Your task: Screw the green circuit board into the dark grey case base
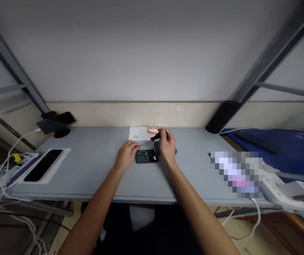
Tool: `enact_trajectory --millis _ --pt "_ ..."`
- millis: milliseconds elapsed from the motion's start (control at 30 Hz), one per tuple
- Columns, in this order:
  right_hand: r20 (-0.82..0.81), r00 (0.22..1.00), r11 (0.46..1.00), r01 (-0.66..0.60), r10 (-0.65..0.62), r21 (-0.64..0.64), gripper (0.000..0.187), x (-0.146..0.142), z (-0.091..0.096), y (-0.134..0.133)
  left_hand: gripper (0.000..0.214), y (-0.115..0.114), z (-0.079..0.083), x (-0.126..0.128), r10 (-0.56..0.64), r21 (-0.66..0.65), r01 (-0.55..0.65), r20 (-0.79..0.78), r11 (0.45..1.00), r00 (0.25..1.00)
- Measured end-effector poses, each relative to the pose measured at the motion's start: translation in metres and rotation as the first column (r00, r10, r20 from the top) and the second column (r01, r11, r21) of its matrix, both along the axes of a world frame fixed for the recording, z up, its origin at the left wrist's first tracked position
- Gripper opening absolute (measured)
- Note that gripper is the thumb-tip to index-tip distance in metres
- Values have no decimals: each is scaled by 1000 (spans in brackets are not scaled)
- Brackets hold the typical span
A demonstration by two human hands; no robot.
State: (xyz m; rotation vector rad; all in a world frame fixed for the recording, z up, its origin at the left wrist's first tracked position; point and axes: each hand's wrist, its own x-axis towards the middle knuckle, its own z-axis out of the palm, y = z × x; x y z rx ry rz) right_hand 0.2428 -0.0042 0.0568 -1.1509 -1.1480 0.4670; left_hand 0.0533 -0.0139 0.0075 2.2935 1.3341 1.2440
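Observation:
A small black device [147,156] with an exposed green circuit board lies in the middle of the grey table [93,170]. My left hand [126,153] rests on its left edge and steadies it. My right hand [167,146] grips a black screwdriver [155,136] with a yellow cap, its thin shaft slanting down-left toward the board. A dark cover piece [157,148] lies partly hidden under my right hand.
A white sheet [138,133] with tiny screws and a small orange figure [153,129] lie behind the device. A black phone [43,165] on white paper and a power strip [16,161] sit at left. Another power strip [281,187] sits at right.

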Motion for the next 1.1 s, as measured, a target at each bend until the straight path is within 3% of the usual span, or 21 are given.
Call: enact_trajectory --millis 100,167,233,400,567,1100 --pt "31 998 998 58 -57 -9 49 -6 13 2 21 1 -5 3 -42 -39 42 -1 998 999" --pt "87 990 993 114 -114 7 48 -12 23 6 36 1 -8 4 -6 -41 6 9 999 1000" --pt "138 973 983 180 -185 46 48 -18 29 9 35 1 -11 4 51 -32 -50 14 998 999" --pt "181 943 960 273 -279 60 47 -28 16 10 26 2 -11 3 116 -25 -118 -68 993 991" --pt "129 957 965 260 -261 27 48 -23 1 9 23 1 -9 3 119 -12 -121 -116 993 986" --pt "263 943 979 188 -202 77 41 -26 -1 4 20 5 -11 2 112 -39 -116 -94 992 989"
